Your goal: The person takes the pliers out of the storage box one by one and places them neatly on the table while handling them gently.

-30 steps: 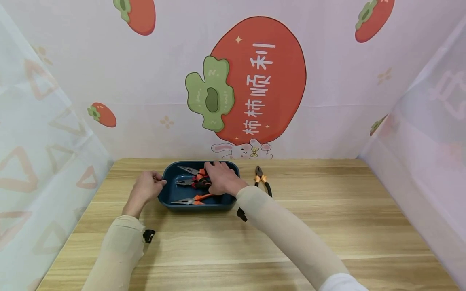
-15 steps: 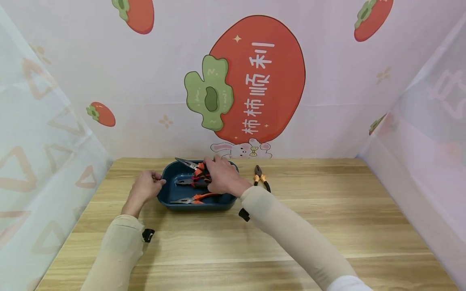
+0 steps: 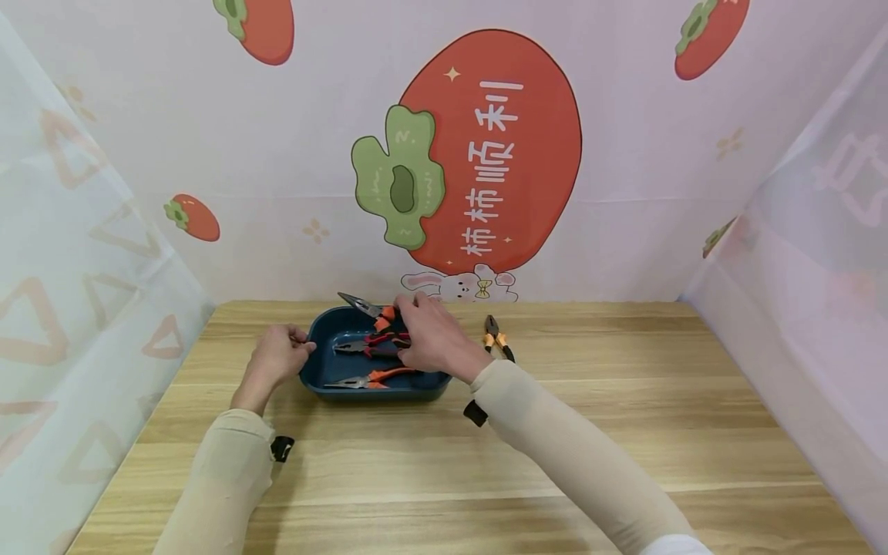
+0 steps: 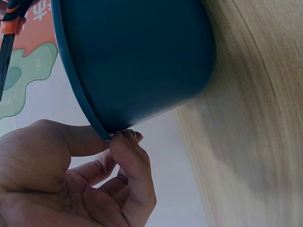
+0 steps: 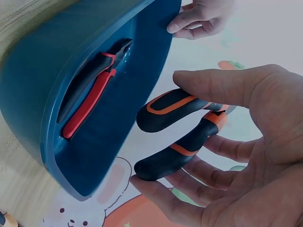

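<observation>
Basin [image 3: 375,395], one, dark blue, oblong with rounded corners; stands on the wood-grain counter [image 3: 597,432], toward its back edge and left of centre.

Left hand [image 3: 280,357]: at the basin's left end, thumb and forefinger pinching the rim, remaining fingers curled in beneath.

Right hand [image 3: 433,333]: above the basin's right part, gripping the raised pliers [image 3: 371,311]; thumb on one handle, fingers under the other, the two handles standing apart.

Raised pliers: long-nosed, handles black with orange; held up over the far side of the basin, nose pointing left and angled upward.

Red-and-black pliers [image 3: 361,348], one pair: inside the basin, at the middle, nose to the left; handle ends partly covered by the right hand in the head view.

Orange-handled pliers [image 3: 371,381], one pair, long-nosed: inside the basin, along the near wall, nose to the left.

Yellow-and-black pliers [image 3: 495,337], one pair: on the counter, just right of the basin, nose toward the backdrop [image 3: 277,139].

Backdrop: pale cloth, printed with red persimmons, white characters and a rabbit [image 3: 463,287].

Sleeves [image 3: 225,478]: beige, both arms.
</observation>
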Tool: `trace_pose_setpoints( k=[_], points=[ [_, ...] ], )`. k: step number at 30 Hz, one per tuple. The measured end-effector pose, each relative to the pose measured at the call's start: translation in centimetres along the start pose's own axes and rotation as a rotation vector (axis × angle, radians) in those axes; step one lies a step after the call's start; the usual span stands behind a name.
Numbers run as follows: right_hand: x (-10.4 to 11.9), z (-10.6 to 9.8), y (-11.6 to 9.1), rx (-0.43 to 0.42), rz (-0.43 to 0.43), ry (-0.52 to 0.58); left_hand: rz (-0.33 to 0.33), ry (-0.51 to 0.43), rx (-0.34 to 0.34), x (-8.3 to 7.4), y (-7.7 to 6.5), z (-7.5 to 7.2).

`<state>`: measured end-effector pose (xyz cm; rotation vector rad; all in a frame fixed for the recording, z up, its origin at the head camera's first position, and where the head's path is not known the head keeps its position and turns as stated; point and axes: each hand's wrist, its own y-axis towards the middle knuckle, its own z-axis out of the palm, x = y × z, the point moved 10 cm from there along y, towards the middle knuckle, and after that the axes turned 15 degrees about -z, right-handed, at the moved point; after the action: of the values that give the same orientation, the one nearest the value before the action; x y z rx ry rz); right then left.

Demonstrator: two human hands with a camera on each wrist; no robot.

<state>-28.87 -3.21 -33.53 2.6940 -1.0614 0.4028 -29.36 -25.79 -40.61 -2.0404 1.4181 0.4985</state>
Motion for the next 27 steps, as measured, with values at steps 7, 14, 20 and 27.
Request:
trace_pose_setpoints(
  k=[7,14,20,27],
  points=[
    [-0.2,-0.9,-1.0,-0.038,0.000,-0.001,0.001,0.004,0.000,-0.1,0.0,0.0],
    [-0.5,-1.7,-1.9,-0.065,0.014,-0.026,0.012,0.008,-0.009,-0.1,-0.1,0.1],
    [-0.7,-2.2,-2.8,-0.100,0.015,-0.040,0.017,0.008,-0.007,-0.1,-0.1,0.1],
    [-1.1,-2.9,-4.0,-0.148,0.019,-0.081,0.015,0.009,-0.006,-0.1,-0.2,0.1]
  ],
)
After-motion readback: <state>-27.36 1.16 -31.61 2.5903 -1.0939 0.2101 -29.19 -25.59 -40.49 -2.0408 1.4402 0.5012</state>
